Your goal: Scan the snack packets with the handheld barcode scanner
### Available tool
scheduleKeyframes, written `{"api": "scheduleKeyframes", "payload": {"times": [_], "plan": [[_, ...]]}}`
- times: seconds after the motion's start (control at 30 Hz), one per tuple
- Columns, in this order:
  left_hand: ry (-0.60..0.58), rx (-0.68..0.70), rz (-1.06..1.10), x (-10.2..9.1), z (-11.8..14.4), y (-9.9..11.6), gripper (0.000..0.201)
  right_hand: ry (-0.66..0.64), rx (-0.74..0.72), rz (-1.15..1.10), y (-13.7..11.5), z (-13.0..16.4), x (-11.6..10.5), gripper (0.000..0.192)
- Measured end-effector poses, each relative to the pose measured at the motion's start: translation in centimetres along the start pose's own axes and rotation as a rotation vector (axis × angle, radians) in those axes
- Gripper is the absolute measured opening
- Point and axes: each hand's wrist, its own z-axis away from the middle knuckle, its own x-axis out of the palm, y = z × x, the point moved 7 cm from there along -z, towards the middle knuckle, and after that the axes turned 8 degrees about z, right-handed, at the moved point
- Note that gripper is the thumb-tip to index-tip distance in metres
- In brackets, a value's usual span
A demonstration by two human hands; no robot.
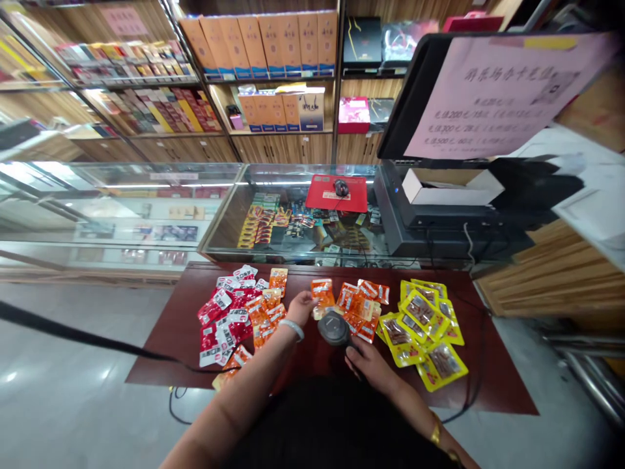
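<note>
Orange packet (322, 290) sat pinched in the left hand (301, 307) above the dark round device (334, 327); the right hand (370, 365) lay loose, holding nothing, on the table (166, 332). Red packets (222, 322) and yellow packets (422, 329) looked sorted; orange ones appeared partly done.

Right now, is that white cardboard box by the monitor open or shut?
Open: the white cardboard box on the black machine has its top flap up; its inside is hidden.

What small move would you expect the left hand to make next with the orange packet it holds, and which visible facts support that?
Probably the left hand carries its orange packet onto the round black device just below. The right hand rests beside that device, apparently steadying it, and the packets lie sorted by colour.
</note>
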Motion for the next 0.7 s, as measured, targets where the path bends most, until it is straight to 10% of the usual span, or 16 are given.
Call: {"api": "scheduleKeyframes", "payload": {"times": [0.17,0.37,0.7], "plan": [[0.192,0.133,-0.496,-3.5,-2.7,4.0,0.030,0.008,0.018,0.040,0.8,-0.1,-0.2,0.052],[0.452,-0.116,-1.071,-12.0,-4.9,6.0,0.058,0.064,0.053,0.074,1.0,0.6,-0.8,0.055],[0.240,-0.060,-1.216,-10.5,-6.4,5.1,0.047,0.136,0.053,0.066,0.8,0.7,-0.9,0.052]]}}
